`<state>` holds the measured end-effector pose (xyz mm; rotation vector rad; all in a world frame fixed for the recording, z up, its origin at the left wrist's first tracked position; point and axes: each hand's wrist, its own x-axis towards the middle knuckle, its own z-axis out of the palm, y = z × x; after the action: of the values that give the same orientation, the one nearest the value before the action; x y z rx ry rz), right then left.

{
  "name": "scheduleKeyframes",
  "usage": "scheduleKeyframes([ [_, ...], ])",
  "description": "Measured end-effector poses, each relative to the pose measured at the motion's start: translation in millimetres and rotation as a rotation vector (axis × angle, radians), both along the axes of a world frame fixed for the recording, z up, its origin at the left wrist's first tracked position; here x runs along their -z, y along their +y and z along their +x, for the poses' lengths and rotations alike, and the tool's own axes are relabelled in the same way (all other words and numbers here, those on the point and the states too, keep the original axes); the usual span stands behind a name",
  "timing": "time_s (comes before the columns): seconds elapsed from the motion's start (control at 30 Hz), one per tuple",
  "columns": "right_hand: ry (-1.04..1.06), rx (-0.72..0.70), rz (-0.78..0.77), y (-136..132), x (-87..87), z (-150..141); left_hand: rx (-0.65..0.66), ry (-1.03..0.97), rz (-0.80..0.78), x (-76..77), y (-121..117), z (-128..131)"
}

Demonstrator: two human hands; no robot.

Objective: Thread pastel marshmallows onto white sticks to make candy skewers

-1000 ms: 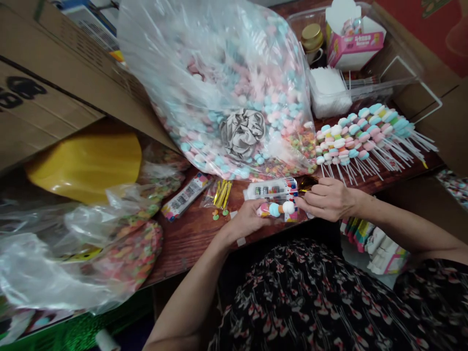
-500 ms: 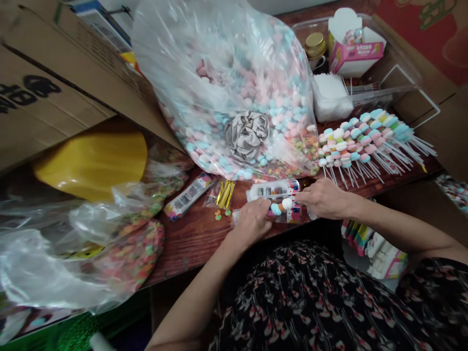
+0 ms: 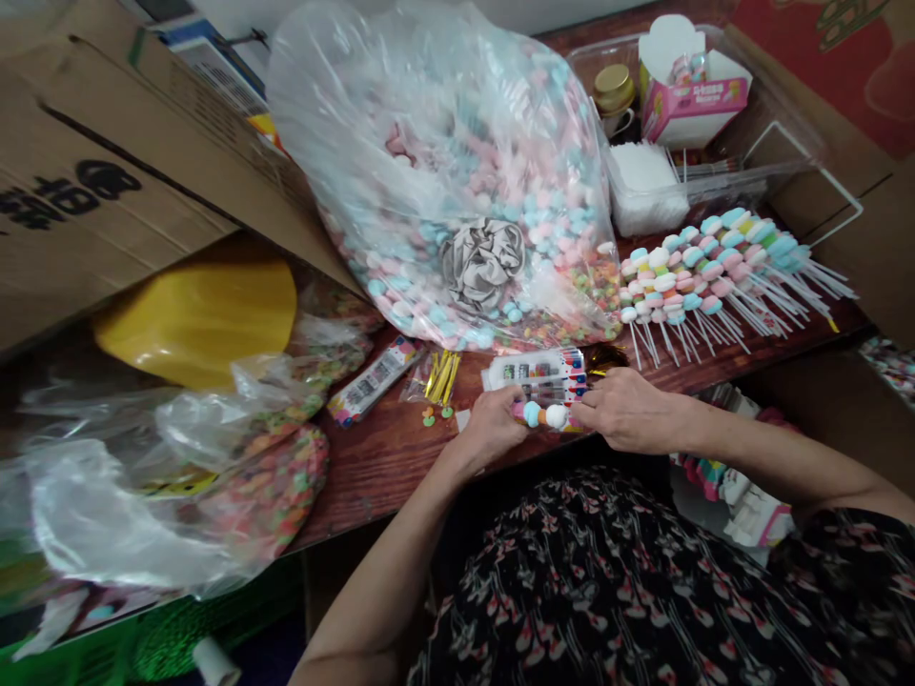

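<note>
In the head view, my left hand (image 3: 493, 421) is closed around one end of a marshmallow skewer (image 3: 533, 414) with pink, blue, orange and white pieces, held level near the table's front edge. My right hand (image 3: 629, 410) is closed in a pinch beside the skewer's white end; what its fingers grip is hidden. Just behind the skewer lies a stack of clear printed wrappers (image 3: 539, 367). A bundle of shiny gold ties (image 3: 607, 360) rests behind my right fingers.
A big clear bag of marshmallows (image 3: 457, 152) fills the back. Finished skewers (image 3: 715, 267) are piled at right, before a clear plastic tub (image 3: 772, 176). Gold twist ties (image 3: 443, 376), another wrapper pack (image 3: 376, 379) and a bag of gummies (image 3: 278, 476) lie to the left.
Both hands have shifted slightly down toward my body with the skewer. My right hand has moved a little to the right, and the gold bundle behind it shows more.
</note>
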<state>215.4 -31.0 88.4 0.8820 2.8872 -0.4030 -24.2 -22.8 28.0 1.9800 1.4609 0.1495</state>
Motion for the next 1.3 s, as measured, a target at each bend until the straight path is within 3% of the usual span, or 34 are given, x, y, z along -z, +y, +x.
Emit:
scheduleKeyframes([
  [0.33, -0.017, -0.029, -0.026, 11.5, 0.4, 4.3, 0.177, -0.019, -0.091, -8.9, -6.4, 17.8],
  [0.43, 0.082, 0.061, 0.063, 11.1, 5.1, 1.8, 0.154, -0.040, -0.069, -8.3, -4.7, 22.0],
  [0.53, 0.163, 0.214, 0.142, 9.3, 15.2, -1.0, 0.100, -0.046, 0.052, -11.2, -1.8, 22.6],
  [0.67, 0.194, 0.318, 0.135, 11.1, 31.1, -2.0, 0.125, 0.237, 0.280, -22.7, 4.7, 8.9],
  [0.73, 0.215, 0.327, 0.111, 13.3, 37.3, -2.1, 0.163, 0.379, 0.295, -26.5, 8.0, -2.6],
  [0.83, 0.237, 0.318, 0.103, 15.8, 44.6, -3.7, 0.216, 0.440, 0.240, -25.3, 10.8, -16.7],
  [1.0, 0.294, 0.264, 0.288, 15.6, 53.5, -7.0, 0.194, 0.282, 0.085, -21.0, 9.7, -18.5],
  [1.13, 0.428, 0.066, 0.456, 14.2, 51.8, -5.4, 0.173, -0.029, -0.086, -24.7, 10.5, -12.0],
  [1.2, 0.448, 0.026, 0.447, 15.3, 47.2, -4.8, 0.191, -0.172, -0.173, -24.6, 10.6, -9.1],
  [1.3, 0.374, 0.135, 0.322, 20.1, 39.2, -4.8, 0.200, -0.207, -0.180, -19.9, 8.9, -5.8],
])
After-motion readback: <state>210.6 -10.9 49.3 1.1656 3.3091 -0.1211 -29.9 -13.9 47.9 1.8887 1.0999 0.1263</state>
